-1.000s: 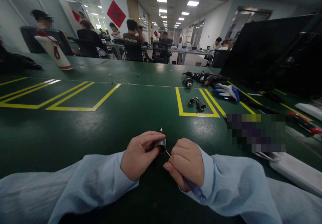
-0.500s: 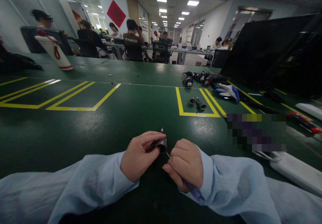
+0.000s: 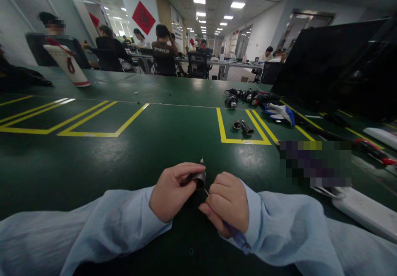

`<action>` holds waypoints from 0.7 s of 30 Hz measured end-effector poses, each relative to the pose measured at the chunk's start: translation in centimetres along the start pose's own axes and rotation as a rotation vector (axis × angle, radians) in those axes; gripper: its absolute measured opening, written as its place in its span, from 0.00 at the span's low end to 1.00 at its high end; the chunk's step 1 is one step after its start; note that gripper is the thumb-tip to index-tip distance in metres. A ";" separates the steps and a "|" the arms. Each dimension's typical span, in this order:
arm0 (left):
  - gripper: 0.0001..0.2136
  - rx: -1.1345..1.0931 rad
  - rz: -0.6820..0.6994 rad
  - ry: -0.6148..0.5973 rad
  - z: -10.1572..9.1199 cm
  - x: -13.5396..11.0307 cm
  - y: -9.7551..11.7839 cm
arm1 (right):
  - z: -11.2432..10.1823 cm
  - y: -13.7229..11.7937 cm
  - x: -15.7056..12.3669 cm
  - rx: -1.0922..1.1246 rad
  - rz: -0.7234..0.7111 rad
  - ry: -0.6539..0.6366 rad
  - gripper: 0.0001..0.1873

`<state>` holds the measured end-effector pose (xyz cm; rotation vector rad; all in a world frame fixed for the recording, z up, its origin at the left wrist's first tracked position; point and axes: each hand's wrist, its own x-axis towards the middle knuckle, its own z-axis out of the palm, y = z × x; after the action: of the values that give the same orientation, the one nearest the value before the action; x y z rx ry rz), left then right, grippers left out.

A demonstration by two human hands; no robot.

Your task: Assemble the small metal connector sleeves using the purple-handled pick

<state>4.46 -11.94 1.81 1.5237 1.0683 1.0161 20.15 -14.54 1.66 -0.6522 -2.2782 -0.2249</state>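
My left hand (image 3: 172,191) is closed around a small dark metal cylinder part (image 3: 199,179) with a thin pin sticking up from its far end. My right hand (image 3: 227,201) is a fist gripping a thin tool with a blue handle (image 3: 236,237); the tool's fine metal tip points into the near end of the part. Both hands rest low on the green table (image 3: 155,139), close to my body. Light blue sleeves cover both forearms.
Two similar small parts (image 3: 243,126) lie inside a yellow taped box. Several more parts (image 3: 245,96), a white and blue glove (image 3: 281,112) and a red-handled tool (image 3: 374,152) lie to the right. A black monitor (image 3: 335,61) stands at right. People sit at desks behind.
My right hand has slid slightly down and left with the tool. The left hand and the part have stayed almost in place.
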 end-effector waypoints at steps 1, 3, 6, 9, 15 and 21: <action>0.14 -0.008 -0.012 -0.007 0.0 0.0 0.1 | 0.0 0.1 0.0 0.002 0.004 -0.005 0.20; 0.14 -0.018 -0.029 -0.020 0.0 0.1 0.3 | 0.0 0.2 -0.1 0.009 0.009 -0.011 0.19; 0.15 -0.047 -0.048 -0.029 0.0 0.1 0.5 | 0.0 0.4 -0.2 0.026 0.009 0.000 0.20; 0.17 -0.065 -0.075 -0.051 -0.1 0.1 0.7 | -0.1 0.5 -0.2 0.047 0.010 -0.004 0.19; 0.18 -0.069 -0.090 -0.053 -0.2 0.1 0.9 | 0.0 0.7 -0.4 0.076 0.015 0.007 0.18; 0.18 -0.047 -0.072 -0.058 -0.1 0.0 0.8 | 0.1 0.6 -0.4 0.089 0.022 0.021 0.18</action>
<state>4.45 -11.99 2.61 1.4580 1.0439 0.9365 20.63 -14.12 1.32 -0.6258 -2.2463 -0.1186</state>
